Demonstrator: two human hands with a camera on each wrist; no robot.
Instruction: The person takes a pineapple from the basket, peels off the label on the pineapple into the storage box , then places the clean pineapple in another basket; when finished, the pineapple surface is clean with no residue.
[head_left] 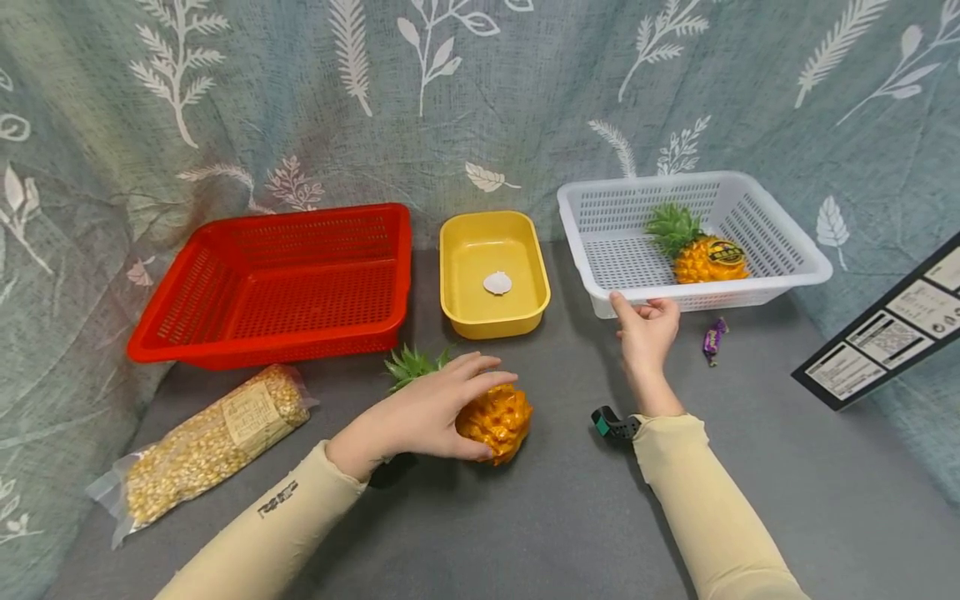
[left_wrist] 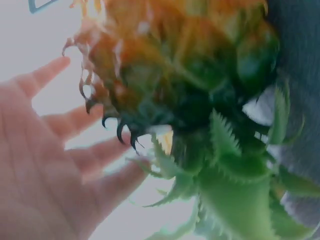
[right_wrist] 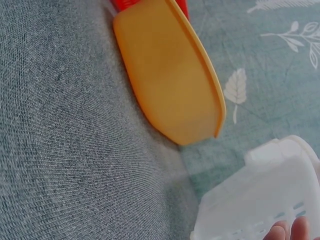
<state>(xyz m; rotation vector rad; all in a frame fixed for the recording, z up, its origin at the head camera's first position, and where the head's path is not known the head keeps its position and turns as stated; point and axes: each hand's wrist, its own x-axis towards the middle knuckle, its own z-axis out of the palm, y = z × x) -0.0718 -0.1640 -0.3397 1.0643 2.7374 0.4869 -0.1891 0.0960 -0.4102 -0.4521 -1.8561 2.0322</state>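
Left hand (head_left: 450, 406): unclenched, fingers spread and thumb apart around a knobbly orange pineapple with a spiky green crown (head_left: 501, 425); the left wrist view shows gaps between most fingers and its skin. The wide spread probably suits the round body and hooked spines.
Pineapple: lower centre of the frame on a dark grey tabletop (head_left: 555, 500), its crown toward the upper left, leaving the body free for the palm.
Right hand (head_left: 648, 337): pinches the near rim of a white perforated plastic basket (head_left: 705, 293), thumb at the edge, fingertips against the outer wall, seemingly to steady it.
White basket: upper right, holding a second orange pineapple with a dark label (head_left: 708, 260), which lies on its side, probably because the round body cannot stand.
Trays: a red perforated plastic basket (head_left: 300, 343) at left and a yellow rectangular plastic tray (head_left: 495, 327) at upper centre, lined up along the back, likely so the front remains workable.
Loose: a clear bag of yellow corn kernels (head_left: 217, 442), lower left; a purple wrapped sweet (head_left: 715, 342), right of centre.
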